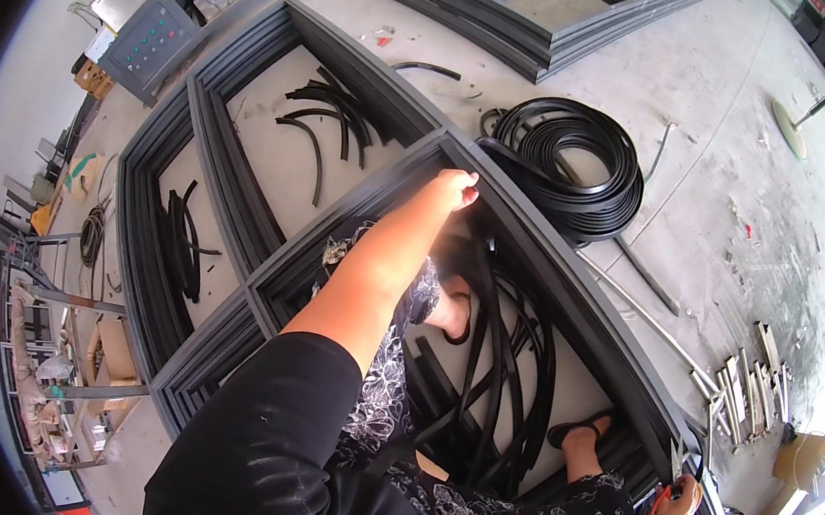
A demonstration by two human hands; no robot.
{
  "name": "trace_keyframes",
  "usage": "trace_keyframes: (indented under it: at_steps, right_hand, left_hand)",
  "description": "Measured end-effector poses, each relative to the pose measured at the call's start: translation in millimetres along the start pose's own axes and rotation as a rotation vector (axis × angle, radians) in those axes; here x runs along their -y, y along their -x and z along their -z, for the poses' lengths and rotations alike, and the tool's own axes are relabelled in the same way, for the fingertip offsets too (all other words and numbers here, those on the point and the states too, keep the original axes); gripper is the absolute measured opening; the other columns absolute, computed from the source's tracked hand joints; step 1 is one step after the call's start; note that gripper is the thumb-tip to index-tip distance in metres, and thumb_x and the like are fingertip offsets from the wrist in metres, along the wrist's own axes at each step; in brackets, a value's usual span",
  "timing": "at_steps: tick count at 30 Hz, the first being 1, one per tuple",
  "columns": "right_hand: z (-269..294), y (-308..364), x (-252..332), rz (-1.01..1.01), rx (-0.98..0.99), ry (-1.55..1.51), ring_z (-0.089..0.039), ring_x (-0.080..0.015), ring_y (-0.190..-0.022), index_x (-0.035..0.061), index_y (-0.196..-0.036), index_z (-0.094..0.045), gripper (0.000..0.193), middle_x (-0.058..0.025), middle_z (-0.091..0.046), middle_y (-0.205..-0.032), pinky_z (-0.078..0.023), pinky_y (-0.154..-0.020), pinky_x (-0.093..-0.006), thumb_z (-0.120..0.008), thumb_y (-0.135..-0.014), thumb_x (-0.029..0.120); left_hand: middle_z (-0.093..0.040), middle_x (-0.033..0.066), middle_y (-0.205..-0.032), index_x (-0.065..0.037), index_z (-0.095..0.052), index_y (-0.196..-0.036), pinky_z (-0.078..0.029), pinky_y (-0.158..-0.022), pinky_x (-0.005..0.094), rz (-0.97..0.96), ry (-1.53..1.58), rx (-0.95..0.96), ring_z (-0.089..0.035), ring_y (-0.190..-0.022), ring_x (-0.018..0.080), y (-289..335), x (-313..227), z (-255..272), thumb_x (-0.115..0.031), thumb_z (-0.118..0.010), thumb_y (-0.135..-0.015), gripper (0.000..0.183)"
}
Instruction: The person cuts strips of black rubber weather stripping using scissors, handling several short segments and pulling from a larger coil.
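My left hand (457, 190) reaches across to the near side of a dark grey window-like frame (569, 299), close to a corner. Its fingers are closed at the inner edge; what they pinch, if anything, is too small to make out. At lower right, my right hand (676, 508) grips scissors with orange-red handles (655, 502), their blades pointing up along the frame's right end. Long black rubber strips (494, 387) hang and loop inside the frame opening, between my feet.
A large coil of black strip (583, 170) lies on the concrete floor beyond the frame. Short cut strips (332, 113) lie in another opening. Metal bars (751, 384) and a cardboard box (803, 460) are at right. A control cabinet (148, 44) stands at far left.
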State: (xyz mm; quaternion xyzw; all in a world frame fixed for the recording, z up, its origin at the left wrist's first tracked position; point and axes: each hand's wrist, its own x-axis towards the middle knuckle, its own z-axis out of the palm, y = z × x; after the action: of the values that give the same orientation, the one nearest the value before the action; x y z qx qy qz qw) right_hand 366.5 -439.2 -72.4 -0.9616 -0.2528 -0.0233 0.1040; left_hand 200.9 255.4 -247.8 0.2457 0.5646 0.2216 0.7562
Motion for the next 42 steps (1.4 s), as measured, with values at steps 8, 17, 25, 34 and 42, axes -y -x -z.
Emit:
trace_keyframes:
  at_steps: [8,17,25,34,42]
  right_hand:
    - [-1,-3,-2,-0.055,-0.014,0.013,-0.051,-0.027,-0.076,0.0028,-0.087,-0.052,0.046,-0.0082,-0.051,-0.076,-0.041,-0.071,-0.0364,-0.077,-0.048,-0.004]
    - [-7,3,-29,-0.044,-0.018,0.065,-0.053,-0.0261,-0.08,0.0035,-0.095,-0.054,0.048,-0.0081,-0.054,-0.084,-0.042,-0.076,-0.0358,-0.075,-0.052,-0.005]
    - [-4,6,-29,-0.098,-0.001,-0.001,-0.052,-0.0298,-0.082,0.0043,-0.09,-0.054,0.046,-0.0092,-0.054,-0.082,-0.041,-0.078,-0.0392,-0.077,-0.051,-0.001]
    - [-46,-39,-60,-0.008,0.162,-0.132,-0.058,-0.0348,-0.083,0.0031,-0.083,-0.054,0.017,-0.0149,-0.059,-0.081,-0.046,-0.071,-0.0397,-0.064,-0.07,0.007]
    - [-63,-47,-99,-0.077,-0.02,-0.126,-0.058,-0.0312,-0.078,0.0065,-0.086,-0.057,0.021,-0.0107,-0.059,-0.075,-0.046,-0.069,-0.0384,-0.068,-0.07,0.01]
  left_hand:
    - [-0.058,0.0087,-0.083,-0.002,-0.058,-0.086,-0.053,-0.073,0.0336,0.07,0.075,-0.028,-0.056,-0.077,0.0212,-8,-1,-13,-0.01,-0.064,-0.085,0.01]
    - [-0.059,0.0091,-0.086,-0.002,-0.059,-0.088,-0.053,-0.077,0.0346,0.07,0.077,-0.01,-0.057,-0.08,0.0219,-9,5,-13,-0.011,-0.06,-0.089,0.01]
    - [-0.06,0.0118,-0.089,-0.001,-0.058,-0.091,-0.054,-0.075,0.0411,0.018,0.091,0.006,-0.059,-0.083,0.0278,-18,5,-14,-0.009,-0.063,-0.085,0.011]
    - [-0.061,0.0117,-0.096,-0.002,-0.058,-0.098,-0.054,-0.079,0.0375,0.026,0.024,0.154,-0.058,-0.086,0.0256,-89,-37,54,-0.004,-0.063,-0.085,0.014]
    - [-0.057,0.0101,-0.094,0.001,-0.056,-0.1,-0.056,-0.074,0.0318,0.029,-0.11,-0.029,-0.056,-0.082,0.0194,-88,-51,43,-0.012,-0.06,-0.088,0.018]
